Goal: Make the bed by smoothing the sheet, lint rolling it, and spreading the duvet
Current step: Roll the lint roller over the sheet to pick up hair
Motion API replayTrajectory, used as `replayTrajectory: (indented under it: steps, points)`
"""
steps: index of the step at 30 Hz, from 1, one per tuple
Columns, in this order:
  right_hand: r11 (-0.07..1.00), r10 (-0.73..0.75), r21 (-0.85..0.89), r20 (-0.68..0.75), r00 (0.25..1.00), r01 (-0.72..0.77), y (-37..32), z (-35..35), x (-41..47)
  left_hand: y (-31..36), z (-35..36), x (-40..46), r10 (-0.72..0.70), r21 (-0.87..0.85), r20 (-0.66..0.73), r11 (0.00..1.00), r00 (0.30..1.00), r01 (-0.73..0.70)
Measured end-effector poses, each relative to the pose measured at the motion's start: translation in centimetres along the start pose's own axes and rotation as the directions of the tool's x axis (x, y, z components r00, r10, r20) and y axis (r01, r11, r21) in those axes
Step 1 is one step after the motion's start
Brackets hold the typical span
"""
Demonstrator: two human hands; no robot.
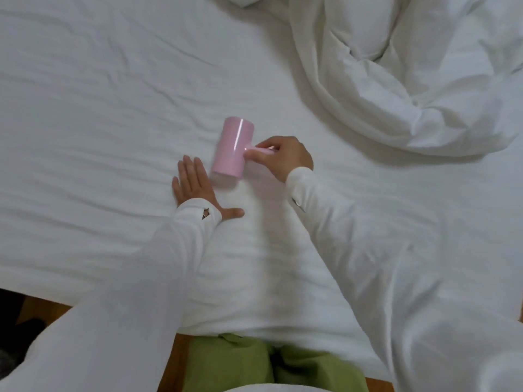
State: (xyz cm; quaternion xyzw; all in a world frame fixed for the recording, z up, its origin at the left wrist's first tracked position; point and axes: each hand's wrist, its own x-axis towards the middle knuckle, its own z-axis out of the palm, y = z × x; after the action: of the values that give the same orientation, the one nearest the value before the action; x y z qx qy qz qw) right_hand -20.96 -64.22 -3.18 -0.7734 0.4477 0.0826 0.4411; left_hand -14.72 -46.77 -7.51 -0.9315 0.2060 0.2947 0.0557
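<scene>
Sheet [99, 114]: white, wrinkled, covering most of the view. Left hand [195, 185]: flat on sheet, fingers spread and extended, palm down, holding nothing. Roller [233, 146]: pink, just right of left hand, drum resting on sheet, long axis running near to far, handle pointing right. Right hand [283, 157]: fingers pinched closed around roller handle. Duvet [410, 72]: white, bunched at upper right. No legible writing.

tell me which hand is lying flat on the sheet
The left hand, palm down with fingers spread on the sheet. The right hand instead grips the pink lint roller.
</scene>
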Motion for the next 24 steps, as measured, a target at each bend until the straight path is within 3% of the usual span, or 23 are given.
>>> replayTrajectory:
  steps: [3,7,15,20,24]
  points:
    - [0.998,-0.035,-0.055,0.035,0.999,0.037,-2.1,2.3,3.2,-0.9,0.5,0.9,0.004,0.010,0.035,1.000,0.999,-0.004]
    - [0.993,0.035,-0.110,0.008,0.999,-0.034,1.3,1.6,3.8,-0.9,0.6,1.6,0.024,0.004,0.058,1.000,0.998,-0.024]
    - [0.980,0.158,-0.107,-0.108,0.982,-0.169,10.7,-5.2,1.1,5.7,-0.8,2.2,0.289,0.069,0.088,0.953,0.953,-0.295]
    - [0.962,0.260,-0.047,-0.141,0.955,-0.269,16.3,-10.6,-2.3,9.3,-0.5,1.0,0.319,0.114,0.147,0.935,0.936,-0.336]
    - [0.961,0.272,-0.003,-0.159,0.949,-0.276,17.0,-13.9,-4.3,10.9,-0.9,0.2,0.316,0.083,0.134,0.941,0.939,-0.328]
